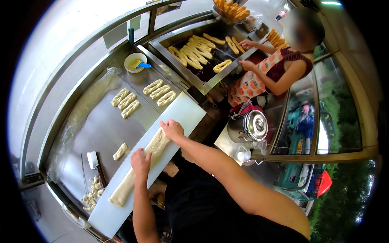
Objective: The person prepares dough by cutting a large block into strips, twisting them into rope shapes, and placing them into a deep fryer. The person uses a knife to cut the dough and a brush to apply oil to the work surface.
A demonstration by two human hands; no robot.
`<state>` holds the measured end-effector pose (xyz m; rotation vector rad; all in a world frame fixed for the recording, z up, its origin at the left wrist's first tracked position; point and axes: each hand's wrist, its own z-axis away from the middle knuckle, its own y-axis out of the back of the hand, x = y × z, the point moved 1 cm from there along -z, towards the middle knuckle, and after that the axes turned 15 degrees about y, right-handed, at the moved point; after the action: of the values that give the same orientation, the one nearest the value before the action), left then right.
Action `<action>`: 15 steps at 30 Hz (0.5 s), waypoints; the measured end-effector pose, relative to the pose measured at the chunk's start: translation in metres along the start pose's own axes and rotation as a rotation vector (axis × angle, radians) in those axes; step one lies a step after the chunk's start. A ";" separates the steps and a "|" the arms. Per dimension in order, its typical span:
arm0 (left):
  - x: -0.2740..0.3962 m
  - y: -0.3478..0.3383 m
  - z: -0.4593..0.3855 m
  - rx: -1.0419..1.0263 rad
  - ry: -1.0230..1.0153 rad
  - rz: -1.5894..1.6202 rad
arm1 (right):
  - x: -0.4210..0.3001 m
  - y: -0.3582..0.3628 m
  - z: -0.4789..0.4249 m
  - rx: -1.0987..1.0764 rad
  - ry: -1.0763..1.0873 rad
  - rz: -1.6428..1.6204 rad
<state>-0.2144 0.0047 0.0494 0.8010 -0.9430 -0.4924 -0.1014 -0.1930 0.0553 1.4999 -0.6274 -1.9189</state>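
A long flattened strip of pale dough [156, 148] lies lengthwise on a white cutting board [185, 111] before me. My right hand [173, 130] grips its far end, fingers over the edge. Around the strip's middle is my left hand [141, 162], thumb on top and the other fingers partly hidden. Left of the board, a small cut piece of dough [120, 151] rests on the steel worktop [100, 127]. Three twisted dough pieces [128, 105] sit farther up, with three more [160, 92] beside them.
A cleaver [92, 160], a thin rod [83, 173] and dough scraps [92, 194] lie near left. Plastic-wrapped dough [88, 100] lines the far edge by a bowl [135, 63] with a blue-handled brush. A co-worker [258, 70] stands at the fryer [197, 80]; a lidded steel pot [247, 126] stands right.
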 end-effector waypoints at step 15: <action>0.036 0.020 -0.051 -0.775 0.103 -0.311 | 0.025 -0.018 -0.007 -0.052 0.301 -0.318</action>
<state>-0.1512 0.0117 0.0661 0.2553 -0.4603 -0.9987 -0.1019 -0.1986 0.0239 1.8960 -0.2119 -1.8593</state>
